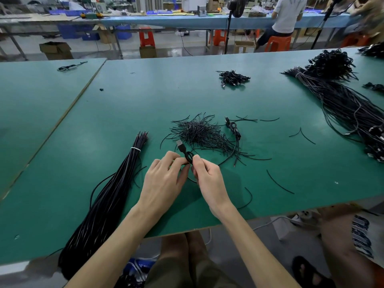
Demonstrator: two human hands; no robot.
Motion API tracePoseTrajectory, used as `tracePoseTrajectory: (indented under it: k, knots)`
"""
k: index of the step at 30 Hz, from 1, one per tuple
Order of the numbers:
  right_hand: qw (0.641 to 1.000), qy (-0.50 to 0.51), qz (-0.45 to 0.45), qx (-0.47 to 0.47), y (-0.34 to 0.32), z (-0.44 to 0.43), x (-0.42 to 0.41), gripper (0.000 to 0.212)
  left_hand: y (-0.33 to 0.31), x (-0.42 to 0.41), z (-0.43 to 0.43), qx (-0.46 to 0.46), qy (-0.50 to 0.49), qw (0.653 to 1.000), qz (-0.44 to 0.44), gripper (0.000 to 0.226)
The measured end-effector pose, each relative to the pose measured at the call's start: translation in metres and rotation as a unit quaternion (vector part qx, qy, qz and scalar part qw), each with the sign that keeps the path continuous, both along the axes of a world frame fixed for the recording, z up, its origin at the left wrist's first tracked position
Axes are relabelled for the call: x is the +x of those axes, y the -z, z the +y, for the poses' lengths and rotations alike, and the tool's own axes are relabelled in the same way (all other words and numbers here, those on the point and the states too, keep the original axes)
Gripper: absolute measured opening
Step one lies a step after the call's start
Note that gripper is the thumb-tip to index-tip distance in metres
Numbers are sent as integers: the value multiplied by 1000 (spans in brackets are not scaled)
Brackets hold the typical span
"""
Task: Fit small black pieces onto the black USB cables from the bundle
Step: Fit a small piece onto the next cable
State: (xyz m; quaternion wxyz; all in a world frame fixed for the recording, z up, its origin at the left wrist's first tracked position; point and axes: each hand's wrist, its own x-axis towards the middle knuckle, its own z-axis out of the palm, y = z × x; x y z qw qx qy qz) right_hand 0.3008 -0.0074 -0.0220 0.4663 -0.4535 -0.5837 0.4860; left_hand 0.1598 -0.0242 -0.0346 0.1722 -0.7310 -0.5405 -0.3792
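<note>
Both hands meet over the near middle of the green worktop (145, 96), holding one black USB cable (188, 157) bent into a small loop between them. The left hand (164, 177) has its fingers (172, 157) curled in, pinching the cable just under the loop. The right hand (208, 179) pinches the loop's other side between thumb and forefinger. Whether a small piece is already caught in that pinch cannot be told. The cable's USB plug (180, 144) sticks up and away from the fingers, toward the far left, so its long axis runs away from the person. The pile of small black pieces (204, 134) lies just beyond the plug, slightly nearer the right hand, which looks better placed to fetch one. The tied bundle (112, 194) stretches along the left, beside the left forearm and apart from the hands. Another looped cable (234, 128) lies at the pile's right edge. A heap of coiled cables (233, 78) and a large bundle (340, 100) sit well away. Nothing stands between the hands and the pile.
</note>
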Motion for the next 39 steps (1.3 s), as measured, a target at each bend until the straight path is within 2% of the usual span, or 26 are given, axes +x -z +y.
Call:
tracePoseTrajectory:
  k: [5,8,11,14,19,23,27,28,30,32,35,37,39]
  knots:
    - [1000,-15,-14,9,0,0,-3,47,-1,0,0,-15,51,998,-38,15]
    - [998,-19,-56,26,3,1,-5,47,-3,-2,0,-39,56,996,-53,15]
    - [996,-19,-74,43,6,3,-5,36,-5,-3,0,-55,66,995,-53,17]
    - [997,-12,-56,61,6,4,-4,30,-6,-2,0,-74,86,991,-64,17]
    - [999,-20,20,37,6,4,-1,21,-8,-1,0,-151,112,966,-176,11]
    - [998,-20,57,25,6,5,2,17,-13,1,3,-194,127,933,-275,17]
    - [996,-13,88,0,8,7,5,16,-9,7,1,-262,177,842,-437,15]
    - [995,-13,95,-2,8,7,5,15,-7,7,0,-279,184,814,-475,20]
    - [995,-14,103,1,8,7,7,12,-6,8,0,-312,204,744,-555,24]
    - [995,-22,102,6,8,7,7,10,-7,5,1,-348,230,669,-615,19]
    - [995,-37,95,18,5,4,6,17,-11,-6,4,-411,274,562,-664,11]
    - [995,-39,84,29,4,3,6,22,-12,-10,6,-433,287,530,-670,9]
    - [996,-34,71,47,3,2,6,29,-12,-12,8,-448,289,523,-665,17]
